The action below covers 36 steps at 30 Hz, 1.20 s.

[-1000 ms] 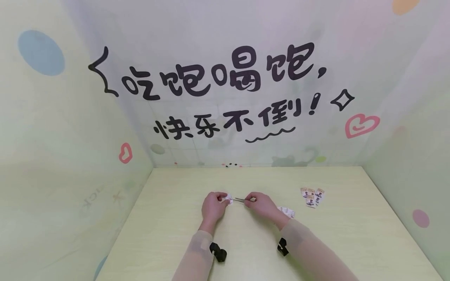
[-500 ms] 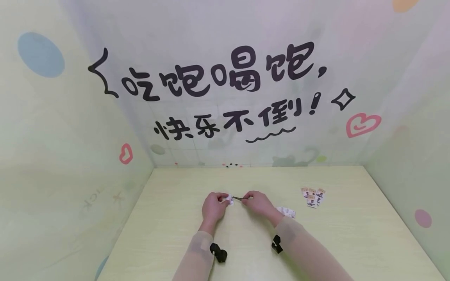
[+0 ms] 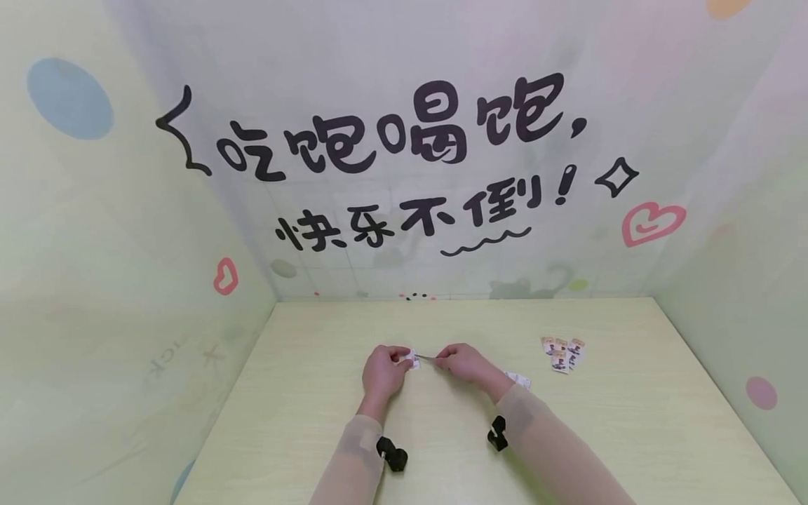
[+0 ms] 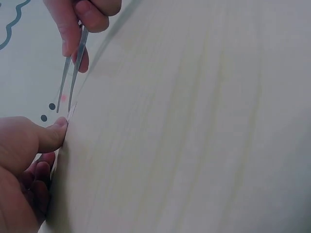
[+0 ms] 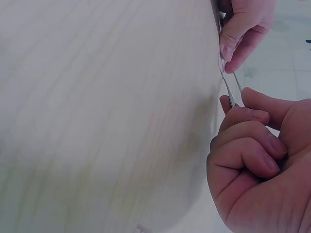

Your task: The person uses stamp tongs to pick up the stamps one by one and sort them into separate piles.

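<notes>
Between thumb and fingers, my left hand pinches a small white printed paper piece above the table. My right hand holds metal tweezers, pointing left at the paper's near edge. Their two tips stand apart in the left wrist view. One tip lies close to the paper by the left thumb; whether it touches cannot be told. In the right wrist view the tweezers sit between thumb and forefinger, the other fingers curled. Most of the paper is hidden behind the left fingers.
Several small orange-and-white printed pieces lie overlapping at the right of the pale wooden table. Another white printed piece lies partly behind the right wrist. Printed walls enclose the table's back and sides.
My right hand has shifted slightly left, bringing the tweezers' tips to the paper's edge. The left hand has stayed in place with its paper.
</notes>
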Each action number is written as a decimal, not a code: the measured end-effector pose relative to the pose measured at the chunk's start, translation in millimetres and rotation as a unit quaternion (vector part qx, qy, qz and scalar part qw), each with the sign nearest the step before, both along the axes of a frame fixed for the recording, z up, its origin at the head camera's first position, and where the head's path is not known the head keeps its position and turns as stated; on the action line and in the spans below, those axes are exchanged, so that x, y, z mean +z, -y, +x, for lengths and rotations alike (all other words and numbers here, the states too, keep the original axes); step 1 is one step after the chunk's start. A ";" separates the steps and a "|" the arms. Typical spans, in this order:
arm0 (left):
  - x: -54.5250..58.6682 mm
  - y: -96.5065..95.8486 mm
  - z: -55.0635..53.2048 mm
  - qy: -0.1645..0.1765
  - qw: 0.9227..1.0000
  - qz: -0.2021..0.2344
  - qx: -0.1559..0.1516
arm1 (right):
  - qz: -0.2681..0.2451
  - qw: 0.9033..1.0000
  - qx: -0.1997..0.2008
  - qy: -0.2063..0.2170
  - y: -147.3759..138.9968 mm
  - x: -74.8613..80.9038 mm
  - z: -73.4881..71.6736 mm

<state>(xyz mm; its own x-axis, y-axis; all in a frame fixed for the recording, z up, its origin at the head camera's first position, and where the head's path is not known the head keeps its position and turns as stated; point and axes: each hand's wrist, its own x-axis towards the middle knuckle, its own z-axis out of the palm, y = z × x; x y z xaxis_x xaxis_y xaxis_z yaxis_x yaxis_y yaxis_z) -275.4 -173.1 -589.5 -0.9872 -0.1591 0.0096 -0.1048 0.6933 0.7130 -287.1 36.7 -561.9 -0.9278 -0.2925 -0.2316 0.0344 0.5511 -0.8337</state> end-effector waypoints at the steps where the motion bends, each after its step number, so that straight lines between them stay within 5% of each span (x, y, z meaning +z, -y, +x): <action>1: 0.0 0.1 0.1 0.000 1.000 -0.002 0.000 | -0.001 1.000 0.001 0.002 -0.5 -0.5 -0.6; 12: -2.1 2.4 -2.2 0.000 1.000 -0.002 0.000 | -0.025 0.999 0.020 0.024 0.3 0.6 0.0; 22: -1.6 1.9 -1.6 -0.002 1.000 -0.010 -0.008 | 0.050 0.995 -0.025 -0.086 5.3 3.8 2.2; 31: 0.1 1.1 -1.2 -0.006 1.000 -0.008 -0.010 | 0.073 0.993 0.011 -0.087 11.7 7.7 2.7; 36: 2.0 0.5 -0.1 -0.008 1.000 -0.007 -0.006 | 0.096 0.991 -0.003 -0.097 13.7 6.6 1.1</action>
